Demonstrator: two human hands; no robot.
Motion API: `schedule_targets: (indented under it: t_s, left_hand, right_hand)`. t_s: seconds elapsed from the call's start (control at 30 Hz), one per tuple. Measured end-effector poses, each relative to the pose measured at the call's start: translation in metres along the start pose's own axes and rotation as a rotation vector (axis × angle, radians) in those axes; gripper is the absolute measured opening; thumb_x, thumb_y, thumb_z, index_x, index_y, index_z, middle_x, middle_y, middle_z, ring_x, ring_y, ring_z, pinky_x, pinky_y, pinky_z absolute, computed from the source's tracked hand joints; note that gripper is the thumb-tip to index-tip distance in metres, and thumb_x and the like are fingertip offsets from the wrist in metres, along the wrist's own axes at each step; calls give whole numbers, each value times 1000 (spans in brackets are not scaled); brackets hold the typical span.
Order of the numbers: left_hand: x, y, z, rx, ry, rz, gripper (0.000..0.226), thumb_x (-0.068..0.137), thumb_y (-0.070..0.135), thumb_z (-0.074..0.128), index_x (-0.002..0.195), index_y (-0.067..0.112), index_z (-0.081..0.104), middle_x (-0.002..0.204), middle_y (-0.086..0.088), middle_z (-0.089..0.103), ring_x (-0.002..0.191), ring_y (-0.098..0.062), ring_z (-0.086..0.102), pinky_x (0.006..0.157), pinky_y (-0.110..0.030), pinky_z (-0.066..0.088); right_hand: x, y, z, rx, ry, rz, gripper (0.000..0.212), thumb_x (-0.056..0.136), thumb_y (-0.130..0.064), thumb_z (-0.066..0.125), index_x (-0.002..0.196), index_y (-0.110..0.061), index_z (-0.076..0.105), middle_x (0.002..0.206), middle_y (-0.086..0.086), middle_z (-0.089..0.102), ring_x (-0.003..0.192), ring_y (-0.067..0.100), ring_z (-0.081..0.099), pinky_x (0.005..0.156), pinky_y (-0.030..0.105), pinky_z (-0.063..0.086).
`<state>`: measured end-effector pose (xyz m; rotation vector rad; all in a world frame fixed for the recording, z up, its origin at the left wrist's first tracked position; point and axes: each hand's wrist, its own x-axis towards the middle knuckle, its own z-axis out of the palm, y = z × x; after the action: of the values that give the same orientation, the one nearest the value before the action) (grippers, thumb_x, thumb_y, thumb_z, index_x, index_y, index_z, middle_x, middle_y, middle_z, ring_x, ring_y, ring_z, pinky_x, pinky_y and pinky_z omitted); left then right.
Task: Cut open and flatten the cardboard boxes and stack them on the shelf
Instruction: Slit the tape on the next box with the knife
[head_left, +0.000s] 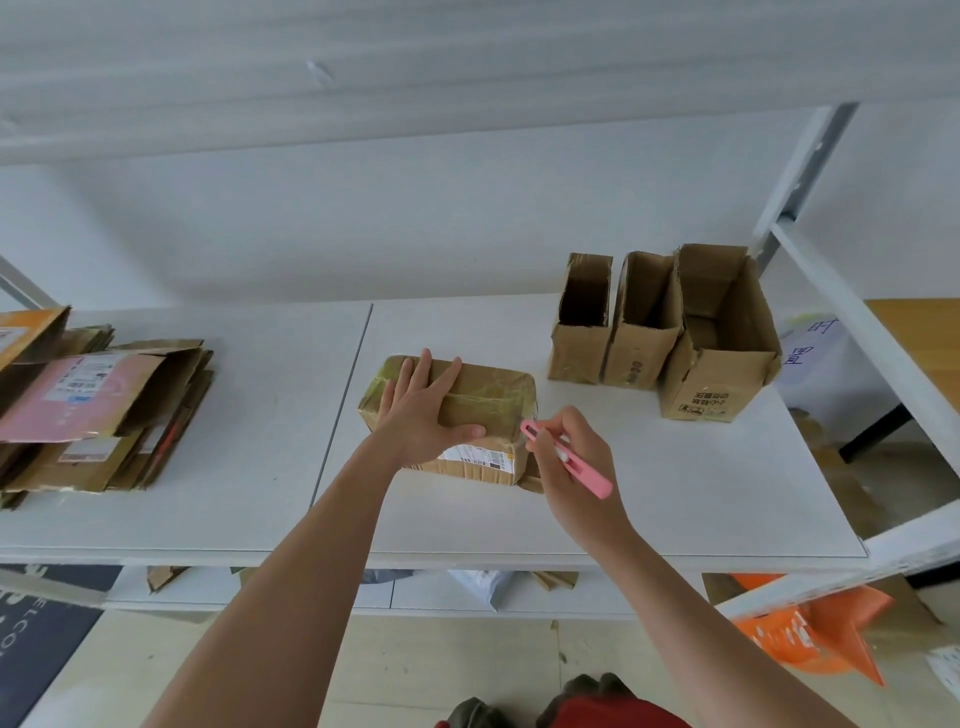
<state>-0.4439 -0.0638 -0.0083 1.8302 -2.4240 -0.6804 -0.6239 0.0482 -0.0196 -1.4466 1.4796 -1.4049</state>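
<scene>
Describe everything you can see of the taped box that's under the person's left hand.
The taped box is brown cardboard, closed, wrapped in shiny yellowish tape along its top and edges, with a white shipping label on its near side. It lies flat on the white shelf, near the middle. The left hand rests on its top, fingers spread, thumb on the near edge. The tip of a pink cutter, gripped by the right hand, is at its right end.

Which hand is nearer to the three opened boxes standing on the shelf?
Right. The right hand holds the pink cutter, below-left of the opened boxes; the left hand rests farther left.
</scene>
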Motion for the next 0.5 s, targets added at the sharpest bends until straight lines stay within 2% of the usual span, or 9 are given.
schedule_targets:
  t_s: [0.07, 0.13, 0.27, 0.5]
  left_hand:
    - [-1, 1, -1, 8, -2, 1, 98, 84, 62, 62, 156, 37, 0, 163, 0, -19, 149, -22, -20, 120, -43, -9]
    - [-1, 2, -2, 6, -4, 0, 98, 84, 60, 63, 156, 37, 0, 163, -1, -18, 150, -22, -19, 120, -43, -9]
    - [-1, 5, -5, -6, -16, -6, 98, 84, 57, 66, 156, 37, 3, 164, -1, -16, 150, -22, -19, 120, -43, -8]
    - [-1, 9, -7, -3, -20, -25, 98, 84, 55, 67, 156, 36, 3, 164, -1, -15, 150, -22, -18, 120, -44, -7]
  right_hand:
    - [-1, -2, 1, -8, 2, -21, 21, 99, -2, 51, 79, 2, 45, 61, 19, 46, 50, 12, 35, 45, 21, 29]
    - [-3, -3, 3, -25, 14, -49, 21, 98, -1, 51, 78, -1, 45, 61, 14, 46, 50, 11, 36, 46, 21, 30]
    - [-6, 0, 9, -45, 55, -71, 20, 98, -1, 50, 79, -1, 44, 65, 17, 52, 54, 29, 46, 50, 39, 39]
    - [-9, -1, 9, -46, 60, -88, 19, 98, -1, 47, 80, -1, 44, 67, 20, 53, 58, 33, 50, 56, 50, 45]
